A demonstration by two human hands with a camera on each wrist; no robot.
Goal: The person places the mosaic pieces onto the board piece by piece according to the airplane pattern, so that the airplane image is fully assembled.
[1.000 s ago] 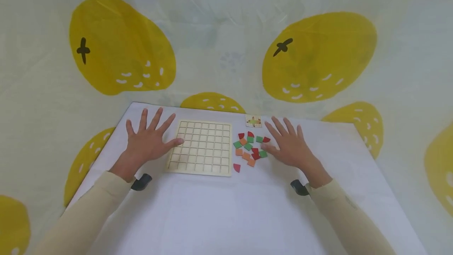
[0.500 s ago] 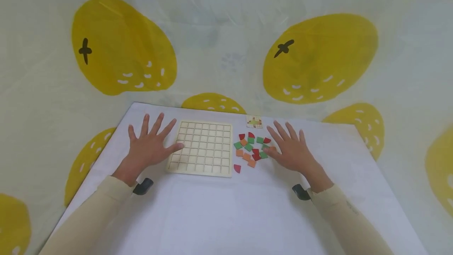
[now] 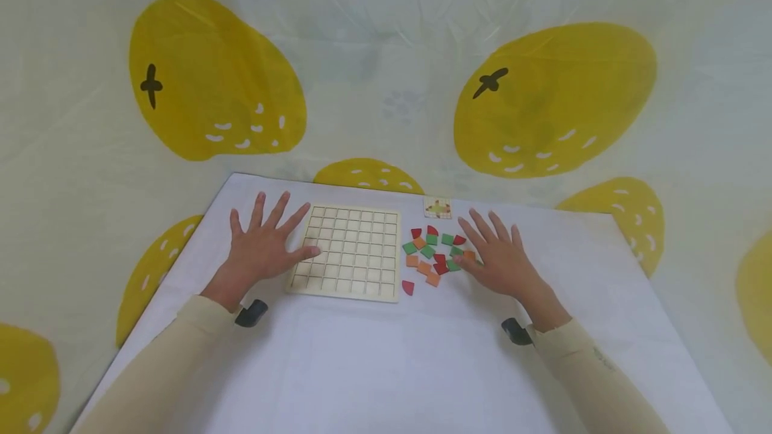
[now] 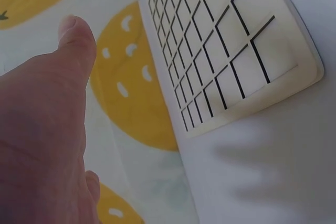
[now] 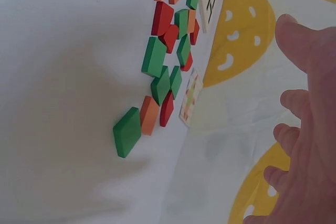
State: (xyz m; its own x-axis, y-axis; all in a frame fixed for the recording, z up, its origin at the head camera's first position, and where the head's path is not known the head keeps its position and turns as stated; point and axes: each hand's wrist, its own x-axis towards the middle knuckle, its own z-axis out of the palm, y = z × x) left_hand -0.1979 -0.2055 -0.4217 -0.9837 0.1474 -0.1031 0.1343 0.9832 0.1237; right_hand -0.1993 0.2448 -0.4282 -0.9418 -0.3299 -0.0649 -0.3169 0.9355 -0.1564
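Observation:
My left hand (image 3: 262,250) hovers with spread fingers at the left edge of a pale wooden grid board (image 3: 350,253), the thumb overlapping it in the head view. In the left wrist view the hand (image 4: 47,108) is apart from the board (image 4: 220,45) and holds nothing. My right hand (image 3: 500,260), fingers also spread, is raised just right of a scatter of small red, green and orange tiles. Its thumb hides part of them in the head view. A green tile (image 5: 127,132) lies nearest in the right wrist view, beside an orange tile (image 5: 149,116). That hand is empty too.
A small printed pattern card (image 3: 437,207) lies behind the tiles near the table's back edge. One red quarter-round tile (image 3: 408,287) sits apart, close to the board's right side. The table (image 3: 374,367) has a white cover, and a lemon-print cloth (image 3: 380,72) hangs behind it.
The whole scene has shifted slightly to the right in the head view. Both hands stay spread and raised, sinking a little; the board and tiles keep their arrangement.

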